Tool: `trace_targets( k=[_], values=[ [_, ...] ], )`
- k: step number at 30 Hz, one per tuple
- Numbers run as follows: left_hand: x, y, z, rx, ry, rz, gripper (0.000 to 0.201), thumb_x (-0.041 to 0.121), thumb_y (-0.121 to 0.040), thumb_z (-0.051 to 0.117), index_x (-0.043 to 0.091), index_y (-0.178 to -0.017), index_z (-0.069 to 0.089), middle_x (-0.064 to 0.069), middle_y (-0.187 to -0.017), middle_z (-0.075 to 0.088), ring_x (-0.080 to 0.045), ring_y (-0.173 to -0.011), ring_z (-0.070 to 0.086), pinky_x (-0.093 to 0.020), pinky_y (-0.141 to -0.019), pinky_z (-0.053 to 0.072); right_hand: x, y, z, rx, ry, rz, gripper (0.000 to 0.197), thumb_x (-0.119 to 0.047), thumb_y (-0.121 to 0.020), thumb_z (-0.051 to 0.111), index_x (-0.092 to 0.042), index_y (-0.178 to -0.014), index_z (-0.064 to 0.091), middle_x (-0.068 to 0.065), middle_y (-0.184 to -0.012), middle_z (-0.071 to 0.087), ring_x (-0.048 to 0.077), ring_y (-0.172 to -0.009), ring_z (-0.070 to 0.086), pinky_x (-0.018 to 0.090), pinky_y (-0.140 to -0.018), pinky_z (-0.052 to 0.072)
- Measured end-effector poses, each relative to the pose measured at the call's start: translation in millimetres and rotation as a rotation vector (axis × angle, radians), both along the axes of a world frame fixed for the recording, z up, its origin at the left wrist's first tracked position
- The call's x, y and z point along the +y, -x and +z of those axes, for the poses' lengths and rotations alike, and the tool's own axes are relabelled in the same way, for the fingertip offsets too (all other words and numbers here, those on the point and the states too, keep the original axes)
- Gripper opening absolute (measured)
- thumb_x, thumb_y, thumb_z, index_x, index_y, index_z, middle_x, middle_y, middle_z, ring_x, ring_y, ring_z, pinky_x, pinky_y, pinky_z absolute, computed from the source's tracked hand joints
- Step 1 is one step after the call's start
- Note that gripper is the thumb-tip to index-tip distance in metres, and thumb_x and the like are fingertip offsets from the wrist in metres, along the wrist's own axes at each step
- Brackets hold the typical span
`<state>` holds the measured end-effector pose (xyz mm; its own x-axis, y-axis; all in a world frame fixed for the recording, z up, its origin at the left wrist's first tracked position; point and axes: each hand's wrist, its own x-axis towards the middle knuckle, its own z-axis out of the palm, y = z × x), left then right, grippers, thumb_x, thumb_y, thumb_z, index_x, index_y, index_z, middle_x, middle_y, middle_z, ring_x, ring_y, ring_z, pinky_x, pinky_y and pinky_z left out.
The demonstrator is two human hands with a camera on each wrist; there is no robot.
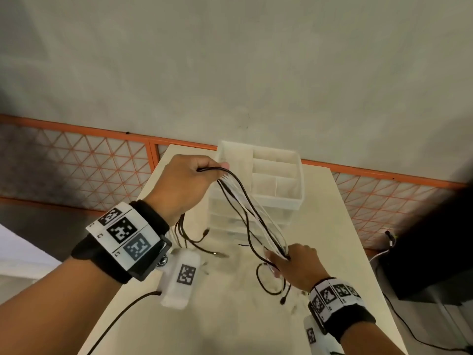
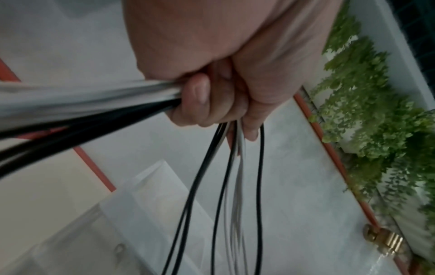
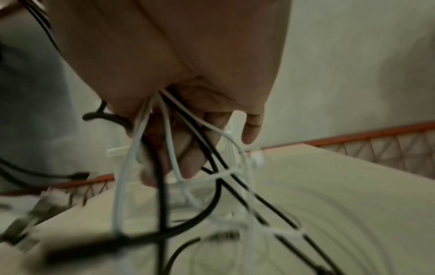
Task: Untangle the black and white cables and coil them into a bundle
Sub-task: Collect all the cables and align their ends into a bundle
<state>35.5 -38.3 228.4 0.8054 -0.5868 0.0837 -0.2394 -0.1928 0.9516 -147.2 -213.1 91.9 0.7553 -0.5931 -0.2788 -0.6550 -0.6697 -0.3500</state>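
Black cables (image 1: 249,208) and white cables (image 1: 266,226) run together as long loops between my two hands above the cream table (image 1: 230,316). My left hand (image 1: 189,180) is raised and grips the upper end of the loops in a fist; in the left wrist view the left hand (image 2: 212,104) has its fingers curled round black cables (image 2: 259,186) and white cables (image 2: 237,186). Lower and to the right, my right hand (image 1: 294,262) pinches the bottom of the loops. In the right wrist view the strands, black cables (image 3: 247,201) and white cables (image 3: 122,176), leave the right hand (image 3: 188,130). Loose black ends (image 1: 271,285) trail on the table.
A translucent white drawer organiser (image 1: 258,183) stands at the table's far side, right behind the cables. An orange lattice railing (image 1: 76,165) runs behind the table. A dark object (image 1: 430,252) with wires sits off the right edge. Green foliage (image 2: 376,111) shows in the left wrist view.
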Motion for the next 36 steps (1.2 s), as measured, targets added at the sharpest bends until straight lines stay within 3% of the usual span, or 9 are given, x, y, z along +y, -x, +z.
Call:
trace_targets(
  k=[7, 9, 12, 17, 20, 24, 30, 33, 36],
  values=[
    [-2, 14, 7, 0.040, 0.059, -0.031, 0.015, 0.016, -0.092, 0.065, 0.007, -0.097, 0.075, 0.021, -0.034, 0.046, 0.007, -0.031, 0.043, 0.000, -0.038, 0.028, -4, 2, -22, -0.061, -0.204, -0.071, 0.009, -0.042, -0.077, 0.070, -0.037, -0.082, 0.064, 0.000, -0.128, 0.066, 0.022, -0.124, 0.059, 0.035, -0.103, 0.048],
    [-2, 17, 11, 0.033, 0.085, -0.042, 0.014, 0.018, -0.092, 0.065, 0.008, -0.096, 0.074, 0.021, -0.033, 0.044, 0.007, -0.031, 0.043, -0.003, -0.040, 0.028, -7, 2, -25, -0.083, -0.259, -0.067, 0.037, -0.040, -0.077, 0.078, -0.041, -0.111, 0.065, -0.005, -0.132, 0.062, 0.018, -0.125, 0.058, 0.026, -0.100, 0.046],
    [-2, 17, 14, -0.006, 0.080, -0.053, 0.014, 0.022, -0.093, 0.065, 0.013, -0.095, 0.075, 0.022, -0.034, 0.044, 0.006, -0.033, 0.044, -0.008, -0.044, 0.026, -10, 0, -31, -0.058, -0.284, -0.091, 0.064, -0.059, -0.079, 0.069, -0.047, -0.139, 0.049, -0.006, -0.124, 0.068, 0.018, -0.114, 0.063, 0.025, -0.092, 0.048],
    [2, 0, -6, -0.146, -0.230, -0.083, 0.032, 0.045, -0.094, 0.058, 0.016, -0.099, 0.070, 0.013, -0.054, 0.047, -0.005, -0.051, 0.042, -0.026, -0.051, 0.031, -11, -7, -14, -0.315, -0.356, -0.234, 0.025, -0.040, -0.102, 0.048, -0.038, -0.100, 0.073, 0.007, -0.103, 0.075, 0.030, -0.087, 0.070, 0.040, -0.078, 0.057],
    [2, -11, -27, -0.176, -0.458, -0.073, 0.051, 0.049, -0.095, 0.054, 0.000, -0.082, 0.059, -0.002, -0.063, 0.045, -0.019, -0.055, 0.041, -0.031, -0.056, 0.032, -13, -11, 9, -0.627, -0.393, -0.324, 0.029, -0.034, -0.104, 0.047, -0.032, -0.095, 0.075, 0.006, -0.092, 0.076, 0.021, -0.067, 0.064, 0.033, -0.060, 0.053],
    [1, -14, -43, -0.202, -0.594, -0.023, 0.052, 0.048, -0.096, 0.052, 0.010, -0.062, 0.042, -0.003, -0.058, 0.042, -0.021, -0.055, 0.040, -0.031, -0.052, 0.028, -8, -7, 44, -0.948, -0.431, -0.411, 0.030, -0.007, -0.097, 0.049, -0.018, -0.082, 0.073, 0.004, -0.060, 0.060, 0.015, -0.048, 0.045, 0.022, -0.046, 0.038],
    [5, -30, -22, -0.203, -0.281, 0.227, 0.047, 0.037, -0.096, 0.057, 0.012, -0.058, 0.050, -0.002, -0.053, 0.040, -0.020, -0.052, 0.040, -0.030, -0.049, 0.026, -18, 8, 15, -0.267, -0.139, -0.208, 0.049, -0.045, -0.087, 0.071, -0.018, -0.052, 0.051, -0.006, -0.047, 0.051, 0.013, -0.046, 0.049, 0.027, -0.051, 0.038],
    [1, -28, -11, -0.213, -0.174, 0.233, 0.043, 0.037, -0.096, 0.058, 0.005, -0.068, 0.062, 0.000, -0.055, 0.040, -0.017, -0.052, 0.037, -0.030, -0.050, 0.027, -13, 13, -13, 0.132, -0.079, -0.099, 0.033, -0.049, -0.082, 0.067, -0.023, -0.065, 0.060, 0.001, -0.078, 0.068, 0.026, -0.085, 0.069, 0.032, -0.078, 0.054],
    [-7, -21, -11, -0.253, -0.161, 0.228, 0.039, 0.040, -0.096, 0.057, 0.006, -0.084, 0.072, 0.001, -0.059, 0.048, -0.015, -0.055, 0.042, -0.030, -0.054, 0.031, -7, 13, -27, 0.169, -0.205, -0.079, 0.036, -0.042, -0.077, 0.072, -0.033, -0.111, 0.067, 0.005, -0.140, 0.058, 0.025, -0.131, 0.054, 0.034, -0.108, 0.044]
  ],
)
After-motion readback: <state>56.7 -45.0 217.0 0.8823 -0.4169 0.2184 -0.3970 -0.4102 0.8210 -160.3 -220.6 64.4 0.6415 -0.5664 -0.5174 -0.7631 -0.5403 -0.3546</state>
